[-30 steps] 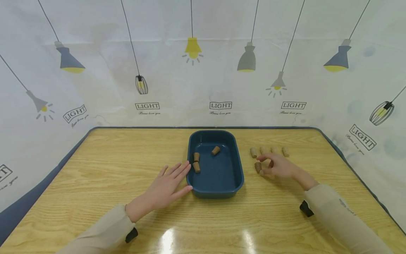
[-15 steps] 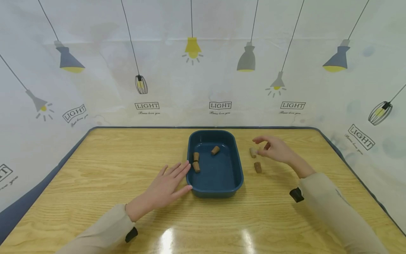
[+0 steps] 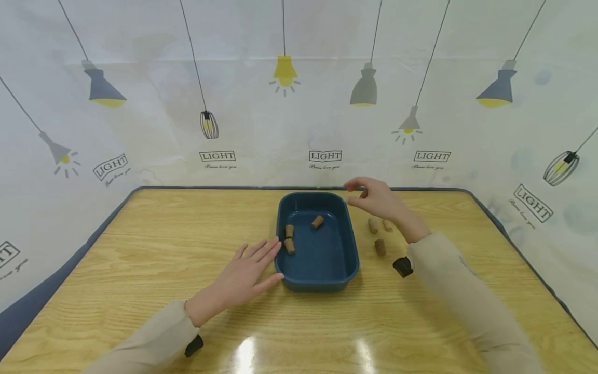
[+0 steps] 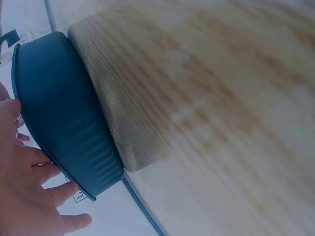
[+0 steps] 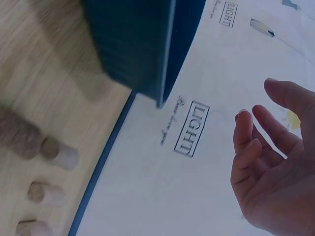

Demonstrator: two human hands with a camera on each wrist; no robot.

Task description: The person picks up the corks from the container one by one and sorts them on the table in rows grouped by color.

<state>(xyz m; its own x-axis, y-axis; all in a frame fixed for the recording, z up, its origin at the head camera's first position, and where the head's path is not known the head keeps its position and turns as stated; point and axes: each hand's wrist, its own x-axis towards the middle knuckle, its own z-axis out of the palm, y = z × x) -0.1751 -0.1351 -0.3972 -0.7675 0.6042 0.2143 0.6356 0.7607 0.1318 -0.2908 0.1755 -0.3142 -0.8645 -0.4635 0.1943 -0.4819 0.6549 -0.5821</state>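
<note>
The blue tray (image 3: 322, 262), long axis running fore-and-aft, is lying between the left hand (image 3: 242, 277), outstretched fingers touching it, and the right hand (image 3: 379, 200), fingers parted, empty.

my booth-like workspace, type of building unclear, a wood-grain table (image 3: 154, 244) before me, a creased white backdrop (image 3: 252, 104) round three sides, printed with hanging lamps (image 3: 363, 89) and LIGHT signs (image 3: 325, 156)

The left grip (image 3: 240, 275) extends spread fingers while the right grip (image 3: 376, 200) hovers, fingers loosely bent.
</note>
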